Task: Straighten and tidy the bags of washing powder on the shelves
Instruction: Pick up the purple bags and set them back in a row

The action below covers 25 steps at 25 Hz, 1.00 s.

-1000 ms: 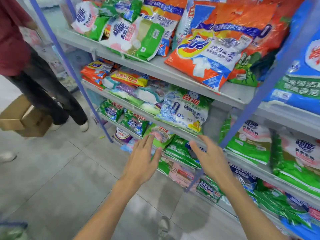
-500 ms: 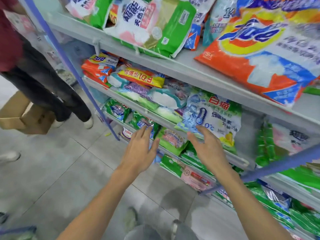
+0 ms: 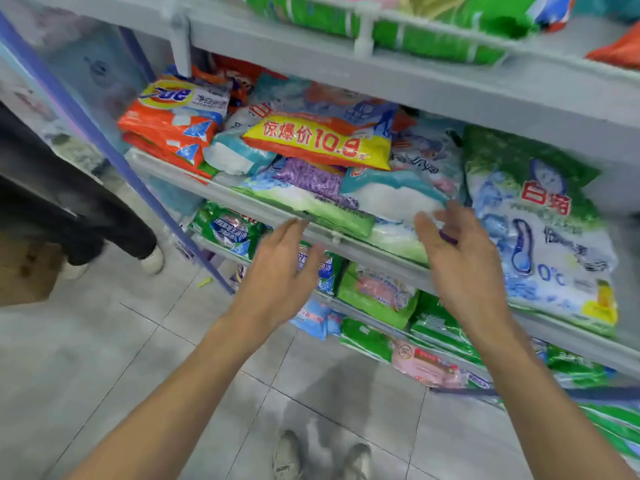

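Bags of washing powder lie in a jumble on the middle shelf (image 3: 263, 216). A yellow and orange bag (image 3: 318, 140) lies on top of a purple and green bag (image 3: 311, 192) and a teal and white bag (image 3: 391, 195). Orange bags (image 3: 169, 126) are stacked at the left. A large blue and green bag (image 3: 540, 230) leans at the right. My left hand (image 3: 280, 275) is open with straight fingers just in front of the shelf's edge, holding nothing. My right hand (image 3: 464, 261) is open too, its fingertips at the front of the teal and white bag.
Above runs another shelf (image 3: 381, 67) with green bags (image 3: 433, 29). Lower shelves hold green bags (image 3: 377, 296) and a pink one (image 3: 426, 365). A blue upright post (image 3: 114, 147) stands at the left. A person's legs (image 3: 69, 209) and a cardboard box (image 3: 24, 271) are at left.
Both hands have risen from the lower shelves toward the middle shelf, and the view has moved closer and lower. The right fingertips now reach the teal and white bag.
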{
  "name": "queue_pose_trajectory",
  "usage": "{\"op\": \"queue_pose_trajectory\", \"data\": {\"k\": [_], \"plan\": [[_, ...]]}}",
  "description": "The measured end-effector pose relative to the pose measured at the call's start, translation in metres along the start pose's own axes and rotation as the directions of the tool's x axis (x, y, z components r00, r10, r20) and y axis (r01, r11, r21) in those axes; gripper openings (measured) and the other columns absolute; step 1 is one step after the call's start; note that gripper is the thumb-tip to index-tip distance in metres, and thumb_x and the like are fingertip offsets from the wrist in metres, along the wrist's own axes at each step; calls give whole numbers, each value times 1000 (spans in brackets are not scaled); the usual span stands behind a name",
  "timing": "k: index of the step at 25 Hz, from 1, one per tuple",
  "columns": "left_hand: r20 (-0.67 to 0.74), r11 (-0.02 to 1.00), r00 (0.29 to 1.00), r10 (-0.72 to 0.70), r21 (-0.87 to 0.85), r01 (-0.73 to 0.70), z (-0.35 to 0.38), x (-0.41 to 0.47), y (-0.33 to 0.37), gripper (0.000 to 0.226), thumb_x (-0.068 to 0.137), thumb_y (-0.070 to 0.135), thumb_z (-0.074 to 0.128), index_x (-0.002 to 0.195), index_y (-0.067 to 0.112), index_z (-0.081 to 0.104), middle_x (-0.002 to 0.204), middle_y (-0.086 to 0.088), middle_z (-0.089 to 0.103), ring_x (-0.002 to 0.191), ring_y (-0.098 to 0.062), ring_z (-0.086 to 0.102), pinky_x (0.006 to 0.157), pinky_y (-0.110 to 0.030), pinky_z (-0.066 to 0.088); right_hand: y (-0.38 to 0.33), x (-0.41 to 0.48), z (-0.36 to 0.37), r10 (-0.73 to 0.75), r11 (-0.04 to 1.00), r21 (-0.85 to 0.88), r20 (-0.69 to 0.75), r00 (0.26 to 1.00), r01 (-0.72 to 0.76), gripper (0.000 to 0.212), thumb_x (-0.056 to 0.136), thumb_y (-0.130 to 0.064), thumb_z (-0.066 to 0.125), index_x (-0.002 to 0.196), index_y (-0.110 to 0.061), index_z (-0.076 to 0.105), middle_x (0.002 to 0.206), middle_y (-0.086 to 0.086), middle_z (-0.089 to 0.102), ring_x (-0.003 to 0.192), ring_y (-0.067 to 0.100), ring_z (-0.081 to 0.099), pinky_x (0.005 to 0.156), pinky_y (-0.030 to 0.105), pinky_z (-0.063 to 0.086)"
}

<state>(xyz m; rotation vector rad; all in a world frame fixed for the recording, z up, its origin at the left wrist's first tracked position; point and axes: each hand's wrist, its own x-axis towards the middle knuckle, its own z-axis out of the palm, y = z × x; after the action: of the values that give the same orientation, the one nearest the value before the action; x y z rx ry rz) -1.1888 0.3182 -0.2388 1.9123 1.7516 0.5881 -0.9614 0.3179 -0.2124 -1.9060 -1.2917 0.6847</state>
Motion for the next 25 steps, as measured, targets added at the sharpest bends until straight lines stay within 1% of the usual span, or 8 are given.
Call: {"op": "queue_pose_trajectory", "data": {"k": [4,7,11,14,17,21,23,25], "plan": [[-6,958,995,-99,-272,94,6,40,21,44,104,43,51,141,19,56,136,0,63,123,-18,57,98,-30,43,-5,28,-5,234,971,-8,-146,961,-238,69,92,-70,46,129,-12,51,118,12,64,112,33,59,96,44,47],[54,804,948,-314,-516,295,15,75,40,42,97,60,54,116,23,63,111,6,68,106,-21,66,91,-33,45,-16,49,-10,324,943,-52,-95,941,-329,79,92,-72,44,135,-5,50,136,19,56,125,34,52,92,37,39],[150,590,843,-517,-651,477,20,103,63,66,84,70,64,115,14,51,92,-2,61,87,-28,70,94,-47,57,-29,64,7,302,949,-74,-51,952,-305,68,92,-69,48,108,-5,64,125,19,62,116,34,59,92,32,44],[226,590,824,-520,-601,538,16,111,76,60,88,66,63,115,15,50,92,0,54,84,-26,69,91,-43,60,-23,68,13,349,930,155,-75,934,-334,59,76,-66,68,95,-10,65,106,10,67,100,29,65,91,38,53],[281,517,803,-526,-644,564,14,114,69,60,90,58,66,123,11,53,99,-7,59,90,-29,71,84,-40,62,-22,69,3,429,837,360,38,902,-413,39,78,-39,83,83,-16,51,83,-1,56,74,13,58,86,38,55],[304,406,803,-512,-738,538,17,107,63,77,84,50,78,141,8,47,109,-12,62,89,-30,73,63,-32,63,-21,70,-8,471,757,418,185,862,-503,58,69,-20,89,118,-5,64,73,7,54,55,15,51,72,36,62],[310,420,816,-488,-737,530,18,105,62,79,81,47,82,142,9,47,105,-7,59,86,-28,72,64,-33,63,-16,67,-10,452,761,427,191,871,-489,49,67,-12,89,112,-5,71,73,6,59,56,15,54,71,36,62],[367,429,807,-462,-704,566,14,100,59,69,80,42,84,135,11,55,111,-10,63,78,-26,74,61,-33,63,-12,58,-18,430,774,422,196,881,-472,31,65,-8,89,94,-9,76,78,6,71,65,19,65,84,43,60]]}}
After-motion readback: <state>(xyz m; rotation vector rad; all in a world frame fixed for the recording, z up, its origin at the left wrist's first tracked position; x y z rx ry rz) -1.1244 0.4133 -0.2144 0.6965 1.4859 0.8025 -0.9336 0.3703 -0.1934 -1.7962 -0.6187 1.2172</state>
